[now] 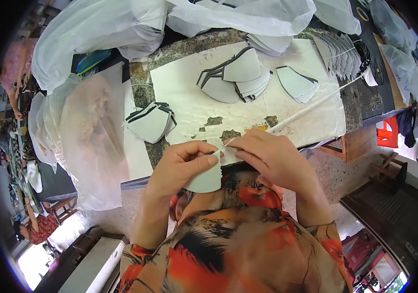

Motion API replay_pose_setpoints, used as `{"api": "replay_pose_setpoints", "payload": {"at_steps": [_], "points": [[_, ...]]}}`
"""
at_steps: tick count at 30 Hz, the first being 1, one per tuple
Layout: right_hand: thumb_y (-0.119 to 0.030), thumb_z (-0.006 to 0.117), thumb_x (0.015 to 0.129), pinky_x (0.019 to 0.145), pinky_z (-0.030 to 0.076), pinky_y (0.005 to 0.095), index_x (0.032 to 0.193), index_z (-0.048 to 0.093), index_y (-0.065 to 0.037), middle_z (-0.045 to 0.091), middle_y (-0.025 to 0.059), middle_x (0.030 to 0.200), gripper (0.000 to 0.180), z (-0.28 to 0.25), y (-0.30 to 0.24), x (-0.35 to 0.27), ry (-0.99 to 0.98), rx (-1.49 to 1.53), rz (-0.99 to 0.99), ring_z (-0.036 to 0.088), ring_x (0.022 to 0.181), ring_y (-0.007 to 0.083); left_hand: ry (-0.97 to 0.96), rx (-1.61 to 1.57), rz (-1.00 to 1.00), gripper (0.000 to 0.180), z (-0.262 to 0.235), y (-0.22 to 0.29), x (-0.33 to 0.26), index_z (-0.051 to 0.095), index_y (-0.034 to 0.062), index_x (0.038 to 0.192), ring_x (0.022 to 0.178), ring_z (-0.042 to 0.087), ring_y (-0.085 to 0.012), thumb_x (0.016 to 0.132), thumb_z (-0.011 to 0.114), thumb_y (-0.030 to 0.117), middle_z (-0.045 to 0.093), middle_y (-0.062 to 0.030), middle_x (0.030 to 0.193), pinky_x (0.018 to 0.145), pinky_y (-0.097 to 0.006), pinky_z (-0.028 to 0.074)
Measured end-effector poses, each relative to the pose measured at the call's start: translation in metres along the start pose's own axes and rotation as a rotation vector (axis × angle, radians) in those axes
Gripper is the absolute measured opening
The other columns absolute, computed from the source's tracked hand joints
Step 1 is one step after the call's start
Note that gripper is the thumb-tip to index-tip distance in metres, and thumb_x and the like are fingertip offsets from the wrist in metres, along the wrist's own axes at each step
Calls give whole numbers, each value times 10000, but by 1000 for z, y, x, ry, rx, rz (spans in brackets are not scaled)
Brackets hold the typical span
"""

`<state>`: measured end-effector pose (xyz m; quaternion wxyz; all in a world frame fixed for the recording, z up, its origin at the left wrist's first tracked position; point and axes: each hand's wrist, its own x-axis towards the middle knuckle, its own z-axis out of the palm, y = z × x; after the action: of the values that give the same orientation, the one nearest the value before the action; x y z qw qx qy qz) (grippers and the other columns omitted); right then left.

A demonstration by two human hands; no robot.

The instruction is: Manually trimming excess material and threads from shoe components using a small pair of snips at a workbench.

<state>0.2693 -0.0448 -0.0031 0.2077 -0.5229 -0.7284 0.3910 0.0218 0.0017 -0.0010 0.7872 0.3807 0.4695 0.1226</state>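
My left hand [182,163] is closed around a small stack of pale grey-green fan-shaped pieces [205,179], thumb on top, at the table's near edge. The stack's right side shows several layered edges. My right hand [270,154] pinches at the stack's upper corner, where a thin white strand shows between the fingertips. A white cord [311,107] runs from the table's right side down to behind the right hand. Beyond the hands lies a pile of similar pieces with black edging [241,68]. Smaller bundles lie to the left [151,124] and right [297,84].
Worn white paper [184,97] covers the tabletop. Cloudy plastic bags [96,29] crowd the far edge, and another bag [91,141] hangs over the left side. A tied row of pieces [337,57] stands far right. A red stool [387,132] and other people are farther off.
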Motion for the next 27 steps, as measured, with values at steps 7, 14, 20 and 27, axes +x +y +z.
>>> {"api": "replay_pose_setpoints", "payload": {"at_steps": [7, 14, 20, 27], "points": [[-276, 545, 1053, 792, 513, 437, 1161, 668, -33, 679, 169, 1012, 292, 10, -4, -1, 68, 319, 137, 651, 931, 368, 52, -129, 109, 246, 10, -13, 5, 726, -9, 1174, 874, 648, -70, 956, 739, 104, 733, -25, 987, 788, -226, 522], [-286, 493, 1097, 742, 482, 354, 1071, 669, 31, 653, 139, 859, 364, 17, -8, -2, 125, 603, 351, 593, 784, 239, 115, -163, 73, 232, 22, -17, 8, 728, -3, 1162, 870, 659, -82, 946, 740, 80, 733, -29, 978, 786, -232, 530], [-284, 487, 1106, 581, 344, 201, 1013, 680, -21, 514, -57, 781, 339, 22, -3, -6, 112, 795, 421, 402, 672, 31, 95, -130, 96, 268, 24, -19, 13, 719, -16, 1186, 879, 655, -87, 952, 749, 111, 737, -48, 998, 791, -244, 533], [-283, 490, 1105, 571, 343, 193, 1055, 686, -16, 517, -63, 789, 336, 20, 8, -9, 134, 891, 498, 411, 655, 25, 83, -82, 106, 235, 21, -20, 13, 733, -17, 1144, 868, 648, -78, 947, 752, 109, 733, -38, 970, 778, -235, 525]]}}
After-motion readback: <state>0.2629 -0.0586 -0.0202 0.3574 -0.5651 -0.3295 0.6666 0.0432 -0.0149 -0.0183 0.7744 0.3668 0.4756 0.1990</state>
